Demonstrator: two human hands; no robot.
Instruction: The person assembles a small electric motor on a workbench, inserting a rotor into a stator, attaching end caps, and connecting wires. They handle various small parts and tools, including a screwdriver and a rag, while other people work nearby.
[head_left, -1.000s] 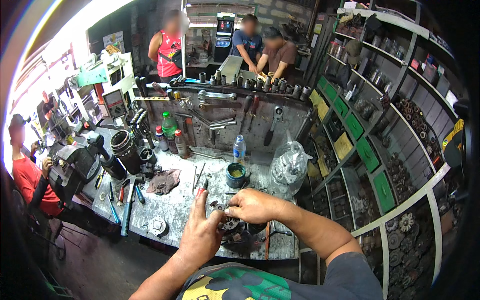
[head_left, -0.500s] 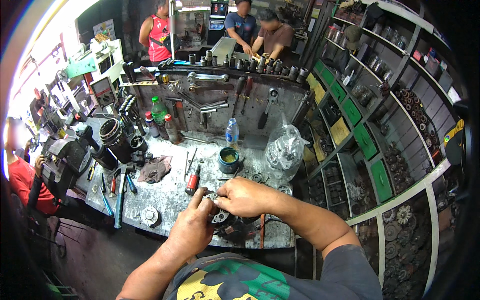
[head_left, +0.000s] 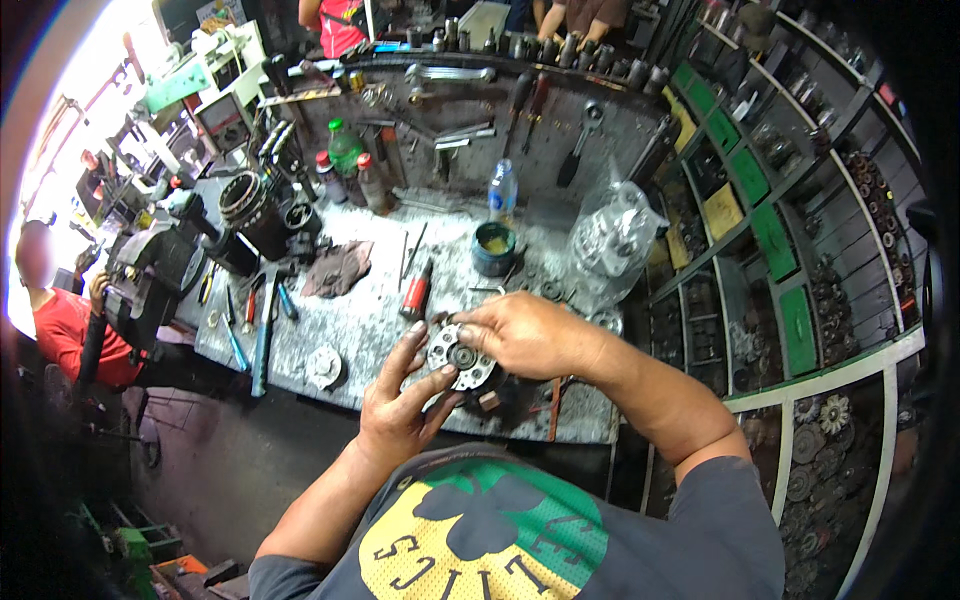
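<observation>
A round silver metal housing with a bearing at its centre (head_left: 463,356) is between my hands at the front edge of the bench, its face turned up. My left hand (head_left: 400,400) grips its left and near side, thumb on the face. At the far rim, my right hand (head_left: 530,335) presses bent fingers against the housing; any small part under those fingertips is hidden. Dark parts and a small copper-coloured block (head_left: 489,401) sit just below the right hand. Beyond the hands lie a red and black tool (head_left: 417,290) and a blue-green tub of yellowish grease (head_left: 494,250).
A second round metal part (head_left: 323,368), a hammer (head_left: 264,345) and a rag (head_left: 338,268) lie to the left. At right stands a clear plastic bag of metal parts (head_left: 612,245). Wrenches (head_left: 450,74) hang at the back. A person in red (head_left: 80,340) is at far left.
My view has tipped downward. The housing has turned so its face with the bearing shows, and my left thumb now lies across it. My right hand stays on its far rim.
</observation>
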